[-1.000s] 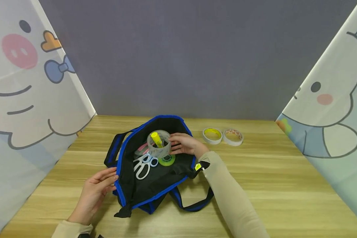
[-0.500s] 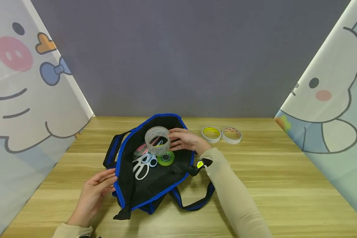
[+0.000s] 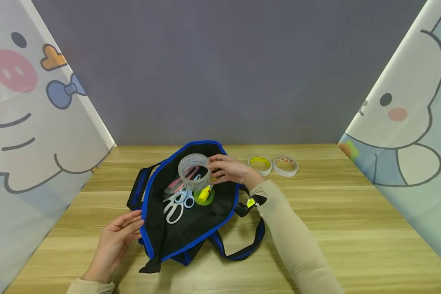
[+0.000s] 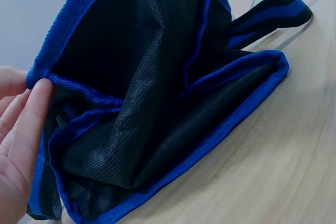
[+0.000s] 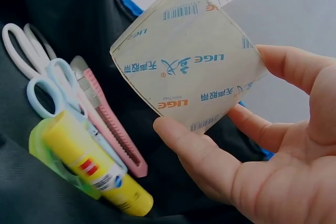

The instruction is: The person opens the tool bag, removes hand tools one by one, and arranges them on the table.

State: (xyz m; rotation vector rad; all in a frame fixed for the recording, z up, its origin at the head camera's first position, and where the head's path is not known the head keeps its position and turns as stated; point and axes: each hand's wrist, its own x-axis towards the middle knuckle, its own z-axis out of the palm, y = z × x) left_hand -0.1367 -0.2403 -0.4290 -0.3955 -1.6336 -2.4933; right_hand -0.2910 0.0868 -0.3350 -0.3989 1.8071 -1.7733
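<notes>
An unzipped black bag [image 3: 191,237] with blue trim lies on its side, mouth facing me. My left hand [image 3: 119,241] pinches its left rim between thumb and fingers, also seen in the left wrist view. Over the mouth, my right hand [image 3: 229,169] holds a wide roll of clear packing tape [image 5: 189,61] by its edges. Below the roll, a yellow glue stick [image 5: 94,161] lies across a green tape roll [image 5: 38,142] inside the bag. Beside them are white scissors [image 3: 174,215], light blue scissors [image 3: 189,201] and a pink box cutter [image 5: 118,124].
Two narrow tape rolls, one with a yellow core [image 3: 260,164] and one with a red-printed core [image 3: 286,166], sit on the wooden table [image 3: 334,228] right of the bag. A bag strap [image 3: 239,256] loops out in front. A grey panel [image 3: 228,73] stands behind.
The yellow glue stick, earlier inside the clear tape roll, has dropped out into the bag onto the green tape. The clear roll has risen slightly. The left hand keeps its grip on the rim.
</notes>
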